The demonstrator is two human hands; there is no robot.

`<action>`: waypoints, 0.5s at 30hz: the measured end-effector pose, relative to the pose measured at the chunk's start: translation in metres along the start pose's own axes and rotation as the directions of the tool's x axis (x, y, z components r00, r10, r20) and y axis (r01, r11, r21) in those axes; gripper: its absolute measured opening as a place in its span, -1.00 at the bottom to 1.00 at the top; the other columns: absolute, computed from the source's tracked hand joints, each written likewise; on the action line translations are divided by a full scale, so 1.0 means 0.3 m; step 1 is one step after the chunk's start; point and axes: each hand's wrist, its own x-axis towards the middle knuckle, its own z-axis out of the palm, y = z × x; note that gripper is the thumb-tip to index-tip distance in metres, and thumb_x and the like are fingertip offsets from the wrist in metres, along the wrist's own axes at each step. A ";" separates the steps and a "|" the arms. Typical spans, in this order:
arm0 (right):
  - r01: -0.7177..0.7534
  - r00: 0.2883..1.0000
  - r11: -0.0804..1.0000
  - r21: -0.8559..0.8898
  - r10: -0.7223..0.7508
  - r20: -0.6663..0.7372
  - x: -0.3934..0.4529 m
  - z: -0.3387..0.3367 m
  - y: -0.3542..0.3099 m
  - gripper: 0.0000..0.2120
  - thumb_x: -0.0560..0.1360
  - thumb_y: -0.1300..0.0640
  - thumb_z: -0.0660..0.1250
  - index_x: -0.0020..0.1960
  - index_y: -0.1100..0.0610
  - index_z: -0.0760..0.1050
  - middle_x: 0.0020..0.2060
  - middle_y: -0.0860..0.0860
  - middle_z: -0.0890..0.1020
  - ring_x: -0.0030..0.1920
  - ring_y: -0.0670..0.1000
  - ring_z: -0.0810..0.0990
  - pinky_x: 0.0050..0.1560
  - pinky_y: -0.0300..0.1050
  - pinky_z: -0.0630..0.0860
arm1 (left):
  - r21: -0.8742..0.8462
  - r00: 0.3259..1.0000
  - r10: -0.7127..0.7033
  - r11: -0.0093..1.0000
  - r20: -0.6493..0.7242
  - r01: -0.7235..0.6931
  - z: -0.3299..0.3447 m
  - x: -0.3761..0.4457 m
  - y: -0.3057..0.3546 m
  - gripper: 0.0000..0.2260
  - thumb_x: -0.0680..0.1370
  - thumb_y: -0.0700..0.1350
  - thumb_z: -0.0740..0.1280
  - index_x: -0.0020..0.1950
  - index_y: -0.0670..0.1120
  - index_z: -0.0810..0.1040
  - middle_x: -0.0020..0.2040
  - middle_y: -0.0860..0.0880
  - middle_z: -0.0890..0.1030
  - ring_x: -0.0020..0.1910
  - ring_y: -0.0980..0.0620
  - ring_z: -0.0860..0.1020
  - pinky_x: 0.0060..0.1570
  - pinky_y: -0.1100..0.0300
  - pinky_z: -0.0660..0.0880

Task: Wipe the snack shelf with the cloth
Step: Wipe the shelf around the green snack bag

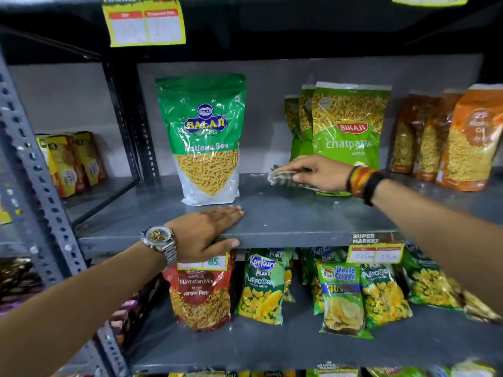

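Two bare hands in view, both at the grey metal snack shelf (285,213). Right hand (317,174) lies palm-down toward the back of the shelf, fingers pressing a crumpled cloth (280,177) flat onto the surface; grip is closed over the cloth, which shows only at the fingertip side (pale with dark markings, pattern blurred). Cloth sits between the Balaji sev bag (202,140) and the front Bikaji chatpata bag (348,123), touching the shelf just in front of the Bikaji bag's lower left corner.

Left hand (206,232) rests on the front edge of the same shelf, fingers flat and together on top, thumb hooked under the lip; it holds nothing else. A metal wristwatch (159,239) is on the left wrist; a stack of coloured bands (363,182) on the right wrist.

Balaji bag stands upright, just behind the left fingertips but apart from them. Orange and brown snack bags (449,140) stand at the right end of the shelf. Shelf surface between the hands is bare, with faint pale specks. Below: Navratan Mix (201,292), Kurkure Puffcorn (261,287), Uncle Chipps (341,300) packets, leaning. A yellow price tag (375,253) hangs from the shelf lip.
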 end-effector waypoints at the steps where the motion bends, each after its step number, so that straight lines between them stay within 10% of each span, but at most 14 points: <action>1: -0.037 0.999 0.998 -0.048 0.036 -0.015 0.067 0.017 0.010 -0.64 0.59 0.23 0.25 0.34 -0.03 0.52 0.26 0.03 0.55 0.25 0.00 0.51 0.29 -0.20 0.36 | 0.001 1.000 0.018 1.000 0.004 -0.018 -0.002 0.015 0.009 -0.32 0.66 0.30 -0.01 0.65 -0.08 0.05 0.62 -0.10 0.22 0.58 0.01 0.20 0.53 0.17 0.04; 15: -0.215 0.976 0.966 -0.145 0.215 -0.014 0.681 0.220 0.295 -0.75 0.49 0.07 0.40 0.16 -0.02 0.64 0.23 0.04 0.64 0.23 0.14 0.59 0.34 0.01 0.46 | -0.064 0.999 0.035 0.997 -0.029 -0.037 0.019 0.051 0.037 -0.32 0.66 0.32 -0.05 0.66 -0.05 0.01 0.65 -0.04 0.11 0.61 0.04 0.09 0.59 0.07 0.03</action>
